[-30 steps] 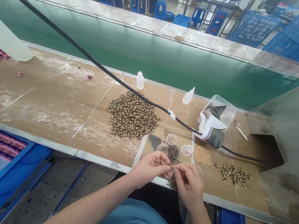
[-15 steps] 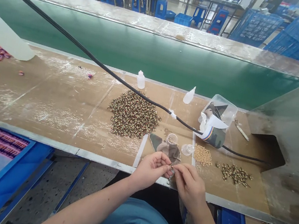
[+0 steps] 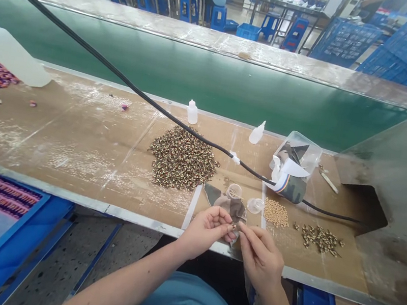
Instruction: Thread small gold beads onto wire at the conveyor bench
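Note:
My left hand (image 3: 210, 228) is closed, with a small brownish-gold piece (image 3: 234, 226) pinched between thumb and fingertips at the front edge of the bench. Just to its right, my right hand (image 3: 261, 252) has its thumb and forefinger pressed together; whatever they grip is too small to make out. Under and behind the fingertips lies a camouflage cloth (image 3: 237, 208) with a small clear cup (image 3: 234, 192) on it. Another clear cup (image 3: 255, 205) stands beside the cloth, near a patch of small tan beads (image 3: 276, 212). A large heap of small dark-and-gold pieces (image 3: 183, 159) lies behind to the left.
A black cable (image 3: 122, 78) crosses above the bench, past a camouflage roll (image 3: 293, 187). Two white squeeze bottles (image 3: 192, 112) stand along the back. A smaller pile of pieces (image 3: 321, 239) lies right, near a metal housing (image 3: 404, 205). Blue bins flank me below.
My right fingertips have drawn slightly right, away from my left hand, opening a small gap. The left hand keeps its pinch. The camera view has tilted up a little.

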{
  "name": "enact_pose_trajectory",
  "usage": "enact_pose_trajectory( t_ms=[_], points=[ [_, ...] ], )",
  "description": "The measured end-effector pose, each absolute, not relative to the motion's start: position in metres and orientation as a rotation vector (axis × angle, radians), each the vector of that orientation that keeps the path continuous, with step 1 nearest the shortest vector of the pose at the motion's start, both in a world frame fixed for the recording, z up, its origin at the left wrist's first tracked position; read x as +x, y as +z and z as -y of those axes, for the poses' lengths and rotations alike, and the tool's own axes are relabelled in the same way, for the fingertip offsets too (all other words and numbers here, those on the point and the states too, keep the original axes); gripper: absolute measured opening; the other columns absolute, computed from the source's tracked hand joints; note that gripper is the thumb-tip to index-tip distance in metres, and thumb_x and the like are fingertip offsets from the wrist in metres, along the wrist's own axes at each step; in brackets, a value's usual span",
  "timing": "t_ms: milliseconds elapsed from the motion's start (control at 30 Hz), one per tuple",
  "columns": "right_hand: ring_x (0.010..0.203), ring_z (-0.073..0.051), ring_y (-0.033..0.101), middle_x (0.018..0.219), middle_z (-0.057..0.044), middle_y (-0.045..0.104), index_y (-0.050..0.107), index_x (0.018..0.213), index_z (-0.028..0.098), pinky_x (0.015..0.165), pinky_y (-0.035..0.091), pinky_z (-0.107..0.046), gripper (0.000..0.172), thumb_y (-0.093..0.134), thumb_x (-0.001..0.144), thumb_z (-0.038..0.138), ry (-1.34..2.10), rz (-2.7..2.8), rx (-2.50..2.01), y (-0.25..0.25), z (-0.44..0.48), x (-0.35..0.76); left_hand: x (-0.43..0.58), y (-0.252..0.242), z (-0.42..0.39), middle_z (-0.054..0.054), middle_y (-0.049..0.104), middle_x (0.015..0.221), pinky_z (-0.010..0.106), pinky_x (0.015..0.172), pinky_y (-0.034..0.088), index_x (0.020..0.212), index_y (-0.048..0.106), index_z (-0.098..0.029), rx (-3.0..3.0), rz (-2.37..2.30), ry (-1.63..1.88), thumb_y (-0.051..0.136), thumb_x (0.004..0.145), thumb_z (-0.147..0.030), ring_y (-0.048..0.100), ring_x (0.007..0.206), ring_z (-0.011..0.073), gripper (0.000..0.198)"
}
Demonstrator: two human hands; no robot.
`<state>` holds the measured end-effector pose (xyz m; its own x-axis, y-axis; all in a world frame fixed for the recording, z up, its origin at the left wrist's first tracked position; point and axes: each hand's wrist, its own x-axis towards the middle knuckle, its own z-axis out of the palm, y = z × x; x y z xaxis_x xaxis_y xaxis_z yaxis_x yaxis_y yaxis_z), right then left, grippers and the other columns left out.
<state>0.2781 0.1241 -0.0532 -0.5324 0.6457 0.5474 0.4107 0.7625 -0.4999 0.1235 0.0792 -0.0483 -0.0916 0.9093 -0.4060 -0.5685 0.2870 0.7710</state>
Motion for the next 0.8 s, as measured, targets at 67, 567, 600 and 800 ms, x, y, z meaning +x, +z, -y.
enact_pose_trajectory(
  t_ms=[67,567,600,800],
  points=[
    [0.076,-0.013,0.065,0.090,-0.006,0.066,0.061,0.116,0.024,0.065,0.055,-0.022,0.035,0.054,0.084,0.011,0.425,2.220,-0.744,-0.0556,-0.1209,0.2775,0.1236,-0.0484,-0.0792,0.000,0.064,0.059,0.028,0.062,0.052,0.073,0.055,-0.015,0.413,-1.064,1.303,0.079,0.058,-0.043,0.062,0.056,0.0117,0.040],
    [0.066,-0.011,0.063,0.086,-0.005,0.064,0.068,0.092,0.020,0.055,0.053,-0.019,0.012,0.061,0.082,0.020,0.571,2.065,-0.922,-0.0565,-0.1162,0.2736,0.1266,-0.0541,-0.0725,0.000,0.063,0.071,0.028,0.069,0.052,0.075,0.055,-0.016,0.596,-1.054,1.379,0.072,0.069,-0.041,0.062,0.066,0.0116,0.031],
    [0.069,-0.011,0.063,0.085,-0.004,0.064,0.068,0.092,0.021,0.058,0.054,-0.020,0.013,0.061,0.082,0.018,0.551,2.062,-0.906,-0.0566,-0.1159,0.2732,0.1268,-0.0547,-0.0719,0.001,0.064,0.073,0.028,0.070,0.052,0.076,0.055,-0.016,0.626,-1.059,1.378,0.071,0.070,-0.040,0.062,0.067,0.0118,0.030],
    [0.075,-0.012,0.065,0.085,-0.003,0.065,0.067,0.094,0.023,0.067,0.055,-0.021,0.017,0.060,0.082,0.014,0.450,2.101,-0.801,-0.0579,-0.1162,0.2747,0.1281,-0.0572,-0.0700,0.006,0.070,0.088,0.031,0.081,0.050,0.077,0.052,-0.018,0.737,-1.060,1.376,0.065,0.078,-0.035,0.065,0.086,0.0161,0.022]
  ],
)
